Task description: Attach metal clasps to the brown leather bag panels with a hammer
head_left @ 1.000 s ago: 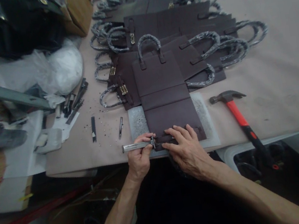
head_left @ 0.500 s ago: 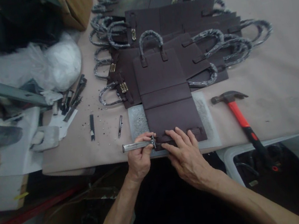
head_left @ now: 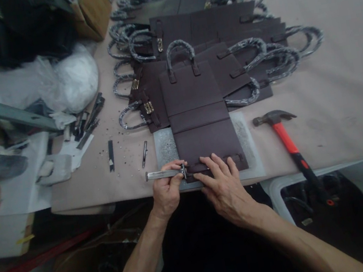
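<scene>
A dark brown leather bag panel (head_left: 203, 139) lies over a pale, pitted board (head_left: 167, 150) at the table's front edge. My left hand (head_left: 167, 191) is closed around a metal punch (head_left: 163, 174), whose working end meets the panel's lower left corner, by a strap. Fingers spread, my right hand (head_left: 225, 186) rests flat on the lower part of the panel, its index fingertip close to the punch. The exact contact under the punch is hidden. A wrapped handle (head_left: 179, 48) is fixed at the panel's far end.
More brown panels (head_left: 204, 23) with wrapped handles are piled behind. A hammer (head_left: 284, 137) lies to the right, its grip reaching over a white bin (head_left: 277, 199). A small metal tool (head_left: 144, 154) and a dark flat blade (head_left: 111, 156) lie left, near plastic bags (head_left: 76, 77).
The whole view has shifted slightly. Both hands, the punch and the panel keep nearly the same places relative to each other.
</scene>
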Tool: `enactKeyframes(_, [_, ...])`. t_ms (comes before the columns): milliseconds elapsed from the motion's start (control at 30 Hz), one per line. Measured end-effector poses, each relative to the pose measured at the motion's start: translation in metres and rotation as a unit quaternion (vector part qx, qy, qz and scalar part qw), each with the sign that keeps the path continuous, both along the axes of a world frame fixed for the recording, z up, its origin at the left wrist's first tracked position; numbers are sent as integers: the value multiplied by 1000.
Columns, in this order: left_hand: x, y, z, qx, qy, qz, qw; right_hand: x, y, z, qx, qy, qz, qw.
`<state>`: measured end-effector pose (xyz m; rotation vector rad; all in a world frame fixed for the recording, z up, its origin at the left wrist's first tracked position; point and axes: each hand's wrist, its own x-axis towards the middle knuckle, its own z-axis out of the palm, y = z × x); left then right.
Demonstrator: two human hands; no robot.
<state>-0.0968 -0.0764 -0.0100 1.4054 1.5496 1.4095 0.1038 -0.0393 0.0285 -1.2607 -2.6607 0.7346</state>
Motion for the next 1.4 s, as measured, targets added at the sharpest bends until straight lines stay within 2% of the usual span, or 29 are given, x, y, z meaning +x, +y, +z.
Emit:
enactKeyframes(167, [2, 1, 3, 11, -3, -3, 1000, -2, 2, 1, -6, 7, -7, 1000])
enactKeyframes(367, [3, 1, 4, 34, 26, -2, 999, 3, 0, -3, 14, 9, 30, 999])
enactKeyframes(533, [4, 2, 3, 46, 35, -7, 998, 4, -1, -5, 20, 11, 32, 999])
enactKeyframes(800, [6, 3, 3, 59, 61, -17, 996, 5, 2, 1, -2, 12, 40, 999])
enactKeyframes(1100, [8, 6, 2, 92, 124, -52, 987, 5, 1, -5, 6, 11, 37, 999])
enactKeyframes(1233, [12, 7, 0, 110, 144, -36, 983, 6, 0, -4, 5, 23, 37, 999])
enactKeyframes(1400, [22, 0, -3, 98, 160, 6, 982, 14, 14, 3, 17, 103, 23, 994])
